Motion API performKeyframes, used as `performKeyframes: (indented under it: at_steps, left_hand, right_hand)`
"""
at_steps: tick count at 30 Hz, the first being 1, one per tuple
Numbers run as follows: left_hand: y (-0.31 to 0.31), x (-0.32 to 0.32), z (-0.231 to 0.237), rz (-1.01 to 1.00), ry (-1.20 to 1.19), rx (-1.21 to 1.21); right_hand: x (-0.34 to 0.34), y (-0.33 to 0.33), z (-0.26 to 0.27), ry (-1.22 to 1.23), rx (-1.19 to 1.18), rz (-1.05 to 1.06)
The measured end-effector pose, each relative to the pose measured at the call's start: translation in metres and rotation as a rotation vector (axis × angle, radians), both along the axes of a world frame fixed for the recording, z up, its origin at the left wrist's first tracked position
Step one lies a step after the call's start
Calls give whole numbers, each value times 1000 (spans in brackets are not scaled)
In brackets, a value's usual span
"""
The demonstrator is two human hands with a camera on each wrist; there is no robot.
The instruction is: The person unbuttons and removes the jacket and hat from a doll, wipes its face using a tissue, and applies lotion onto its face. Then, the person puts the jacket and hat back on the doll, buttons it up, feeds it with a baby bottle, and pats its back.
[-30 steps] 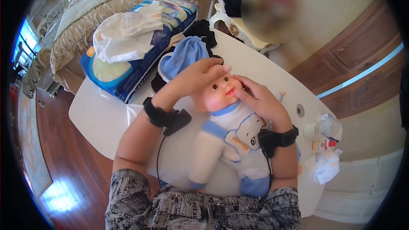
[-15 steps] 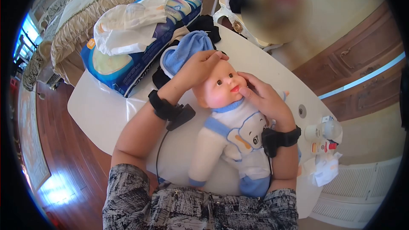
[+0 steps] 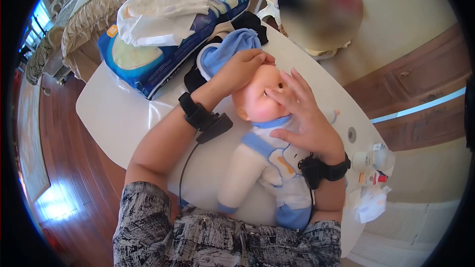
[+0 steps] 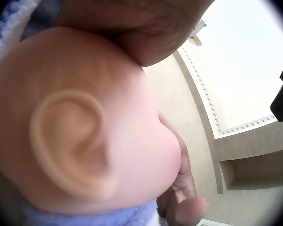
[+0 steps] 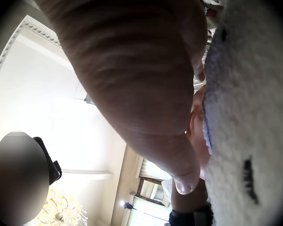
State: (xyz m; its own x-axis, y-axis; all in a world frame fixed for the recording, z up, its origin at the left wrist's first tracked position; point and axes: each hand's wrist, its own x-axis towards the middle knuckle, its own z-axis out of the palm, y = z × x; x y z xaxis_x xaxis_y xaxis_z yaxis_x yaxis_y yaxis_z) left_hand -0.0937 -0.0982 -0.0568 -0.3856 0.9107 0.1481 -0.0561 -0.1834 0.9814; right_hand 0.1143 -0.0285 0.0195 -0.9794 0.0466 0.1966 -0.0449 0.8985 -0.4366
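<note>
Left hand (image 3: 243,72) rests relaxed atop the baby doll's head (image 3: 258,103); right hand (image 3: 310,124), newly spread open, hides its mouth.

Both elbows bent, forearms bare below short sleeves. Left forearm (image 3: 170,131) angled inward, left hand (image 3: 245,69) back up, fingers close together, loosely bent. Right forearm (image 3: 330,195) steeper in head view, right hand (image 3: 309,118) tilted inward, fingers extended and fanned, thumb (image 3: 286,137) well clear of them. Hands near each other, not touching. Right wrist view: thumb straight, nail visible.
</note>
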Motion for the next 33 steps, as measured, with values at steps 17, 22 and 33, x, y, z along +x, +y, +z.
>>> performKeyframes:
  at_steps: [17,22,33]
  left_hand:
    - [6,-6,-8,-35,124,-23]
    - [6,-6,-7,-28,124,-26]
    - [5,-5,-4,-39,106,-35]
  right_hand:
    - [-5,-9,8,19,98,121]
    - [-16,-16,6,-29,194,28]
    - [5,-2,11,34,99,272]
